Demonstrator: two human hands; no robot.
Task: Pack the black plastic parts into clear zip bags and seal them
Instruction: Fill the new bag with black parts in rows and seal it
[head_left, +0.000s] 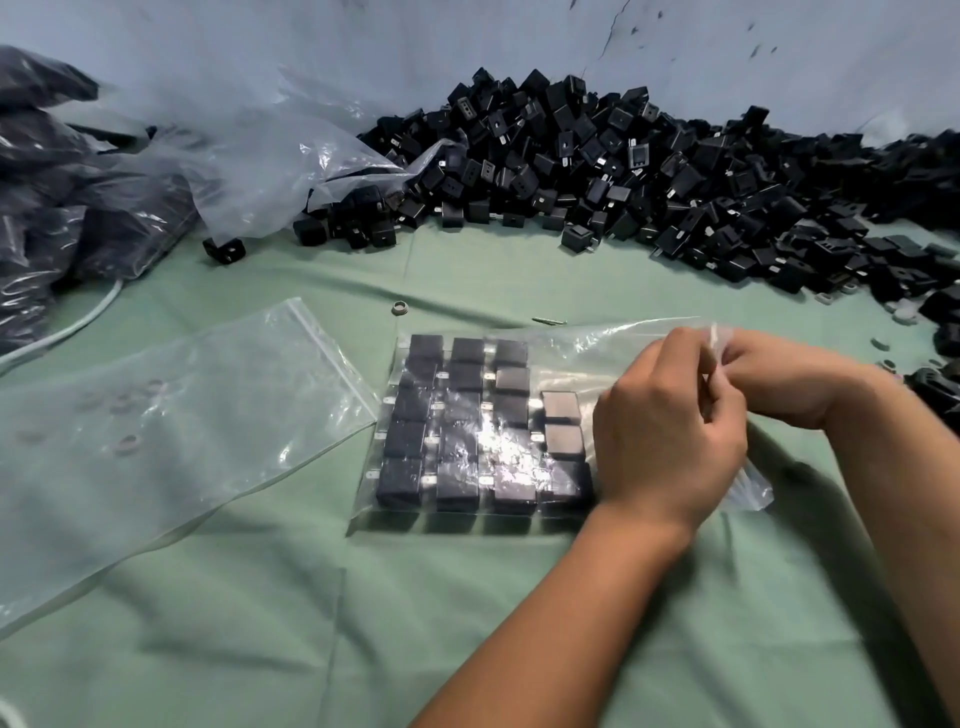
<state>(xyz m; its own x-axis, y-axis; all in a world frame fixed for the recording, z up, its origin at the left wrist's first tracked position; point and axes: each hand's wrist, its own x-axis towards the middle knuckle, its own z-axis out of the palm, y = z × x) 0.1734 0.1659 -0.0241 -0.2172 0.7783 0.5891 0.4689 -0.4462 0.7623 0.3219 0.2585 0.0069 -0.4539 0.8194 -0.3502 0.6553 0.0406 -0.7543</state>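
A clear zip bag (582, 348) lies flat on the green cloth, filled with several black plastic parts (457, 441) set in neat rows. Its open mouth points right. My left hand (670, 431) and my right hand (779, 379) meet at that mouth, and both pinch the bag's zip strip between thumb and fingers near its far corner. Along the back wall stretches a big heap of loose black parts (649, 171).
An empty clear zip bag (171, 431) lies flat to the left. Filled bags of black parts (67, 208) pile up at the far left under a large loose plastic sheet (249, 150). A small ring (400, 307) sits on the green cloth (311, 623).
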